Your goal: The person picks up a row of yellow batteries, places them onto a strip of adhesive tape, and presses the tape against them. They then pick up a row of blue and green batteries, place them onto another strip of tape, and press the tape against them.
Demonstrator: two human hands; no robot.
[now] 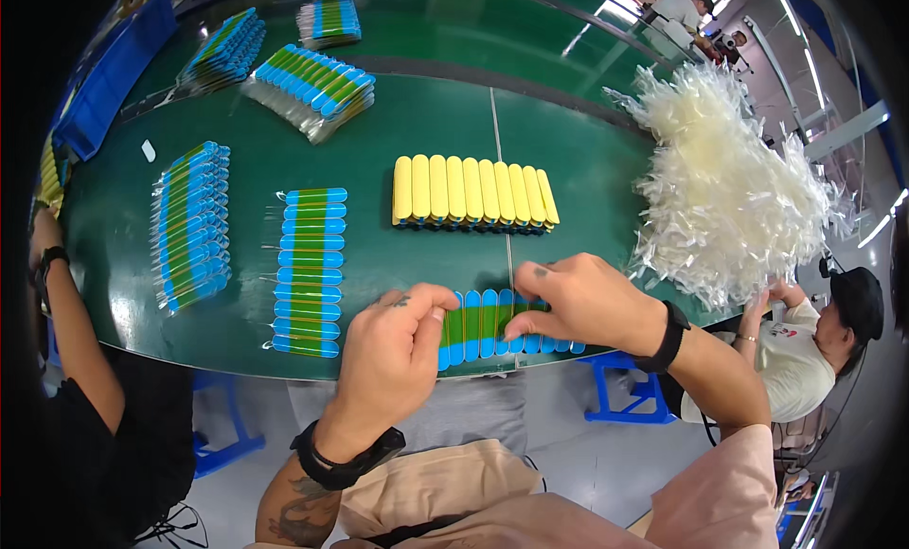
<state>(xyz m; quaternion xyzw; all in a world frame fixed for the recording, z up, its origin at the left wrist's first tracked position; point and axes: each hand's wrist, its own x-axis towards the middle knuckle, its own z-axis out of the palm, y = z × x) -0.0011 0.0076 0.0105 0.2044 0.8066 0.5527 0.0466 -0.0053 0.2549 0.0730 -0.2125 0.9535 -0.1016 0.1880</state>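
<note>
A row of flat blue-and-green sticks [483, 324] lies at the near edge of the green table [407, 123]. My left hand [393, 355] pinches the row's left end with curled fingers. My right hand [582, 298] presses its fingertips down on the right part of the same row. Behind it lies a row of yellow sticks [472, 192] with blue undersides.
A column of bagged blue-green sticks [310, 270] and another [192, 225] lie to the left, more stacks [317, 85] farther back. A big heap of clear plastic sleeves [729, 184] sits right. One person's arm [71, 322] is at left, another person [819, 336] sits right.
</note>
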